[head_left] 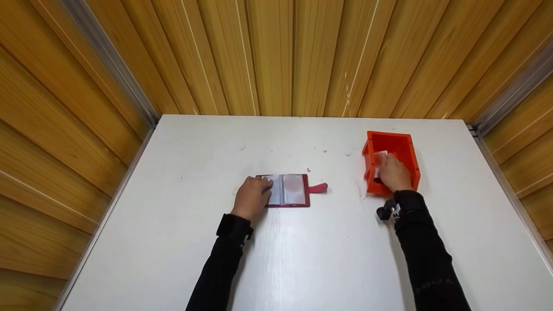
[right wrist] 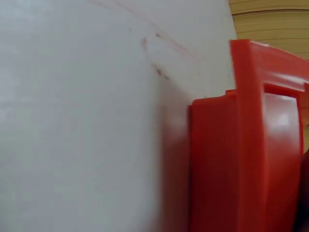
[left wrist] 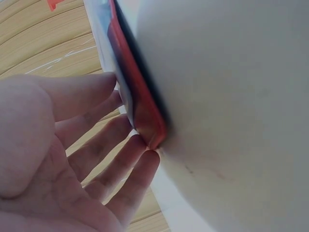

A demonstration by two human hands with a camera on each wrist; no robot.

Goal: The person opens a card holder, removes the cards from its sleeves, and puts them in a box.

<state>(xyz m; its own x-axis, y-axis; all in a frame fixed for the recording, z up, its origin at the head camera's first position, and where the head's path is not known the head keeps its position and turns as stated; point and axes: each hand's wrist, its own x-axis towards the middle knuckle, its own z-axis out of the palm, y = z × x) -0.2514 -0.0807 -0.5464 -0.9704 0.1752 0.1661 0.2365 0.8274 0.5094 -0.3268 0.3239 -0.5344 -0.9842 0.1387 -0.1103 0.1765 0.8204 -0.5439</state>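
A small red card holder (head_left: pixel 307 190) lies spread on the table, its clear sleeves facing up and its snap strap (head_left: pixel 319 188) pointing right. My left hand (head_left: pixel 252 196) rests on its left side; in the left wrist view the fingers (left wrist: pixel 133 186) are extended, tips along the red edge. My right hand (head_left: pixel 395 172) reaches down into an orange bin (head_left: pixel 414 172). Beside its fingertips is a whitish, card-like piece (head_left: pixel 381 156); I cannot tell whether the fingers pinch it. In the right wrist view the bin's wall (right wrist: pixel 251 145) hides nearly all of that hand.
The white table (head_left: pixel 319 259) reaches back to a wood-panelled wall (head_left: pixel 268 56), with more panels at both sides. Small dark specks and faint reddish smears mark the tabletop near the bin. The bin stands right of the card holder.
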